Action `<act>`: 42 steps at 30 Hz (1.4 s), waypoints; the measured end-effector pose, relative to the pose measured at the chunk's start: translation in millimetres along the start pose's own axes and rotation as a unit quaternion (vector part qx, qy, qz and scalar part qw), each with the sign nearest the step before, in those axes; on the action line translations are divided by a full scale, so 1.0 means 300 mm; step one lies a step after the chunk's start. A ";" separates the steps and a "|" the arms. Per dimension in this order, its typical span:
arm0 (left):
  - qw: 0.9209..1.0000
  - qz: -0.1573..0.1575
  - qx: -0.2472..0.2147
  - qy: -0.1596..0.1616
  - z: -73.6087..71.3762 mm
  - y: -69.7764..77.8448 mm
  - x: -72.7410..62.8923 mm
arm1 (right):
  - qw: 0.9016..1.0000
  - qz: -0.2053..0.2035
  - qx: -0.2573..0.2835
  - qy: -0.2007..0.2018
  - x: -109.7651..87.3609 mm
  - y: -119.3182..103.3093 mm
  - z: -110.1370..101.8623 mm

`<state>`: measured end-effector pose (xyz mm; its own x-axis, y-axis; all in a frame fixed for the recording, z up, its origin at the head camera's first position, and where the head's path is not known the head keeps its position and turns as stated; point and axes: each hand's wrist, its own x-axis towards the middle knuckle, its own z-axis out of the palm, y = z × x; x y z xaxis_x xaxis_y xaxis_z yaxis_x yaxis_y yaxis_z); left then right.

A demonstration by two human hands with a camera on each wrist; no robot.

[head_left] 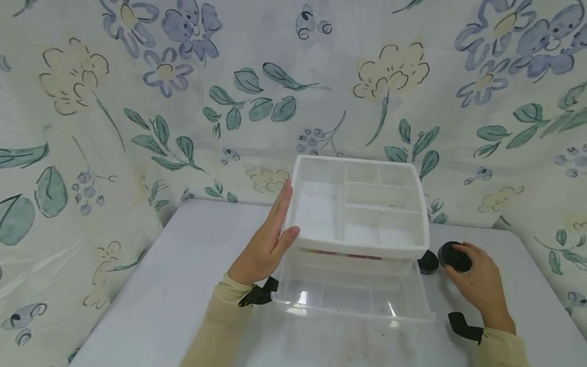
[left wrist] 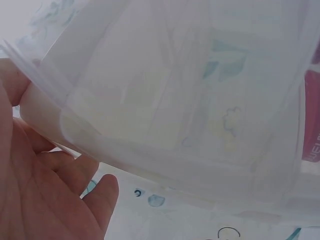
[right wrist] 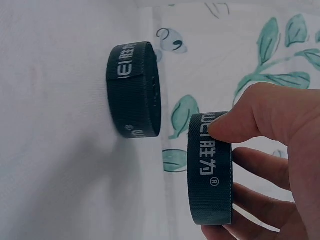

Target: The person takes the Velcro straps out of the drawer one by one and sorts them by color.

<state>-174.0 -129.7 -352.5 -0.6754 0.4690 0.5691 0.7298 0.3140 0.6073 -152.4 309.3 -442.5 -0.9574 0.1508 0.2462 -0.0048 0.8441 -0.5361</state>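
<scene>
A white plastic organizer (head_left: 357, 248) with a divided top tray stands on the table, its clear drawer (head_left: 353, 293) pulled out at the front. Against the organizer's left side rests my left hand (head_left: 263, 250), fingers straight, thumb near the front rim. To the right of the organizer, my right hand (head_left: 481, 283) pinches a roll of black strap (right wrist: 210, 185) with white lettering between thumb and fingers. A second black strap roll (right wrist: 127, 95) stands beside it on the table, partly hidden by the organizer in the head view.
Inside the organizer, a red lettered thing (left wrist: 312, 115) shows through the translucent plastic in the left wrist view. Floral cloth (head_left: 257, 142) hangs behind the white table (head_left: 151, 290). Black bands (head_left: 465, 326) sit by both wrists.
</scene>
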 end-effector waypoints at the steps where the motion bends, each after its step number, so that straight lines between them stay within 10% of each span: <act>1: 1.000 0.000 0.000 0.000 -0.001 0.002 0.001 | 1.000 0.001 0.000 -0.003 0.000 0.002 0.002; 42: 1.000 -0.002 0.009 0.000 -0.004 0.007 -0.003 | 0.995 0.074 -0.017 -0.063 0.002 0.067 0.079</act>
<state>-171.9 -130.4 -351.0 -0.6782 0.4679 0.5667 0.7289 0.3302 0.5997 -160.0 314.0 -472.3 -0.9756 0.2107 0.0613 0.1468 0.8344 -0.5313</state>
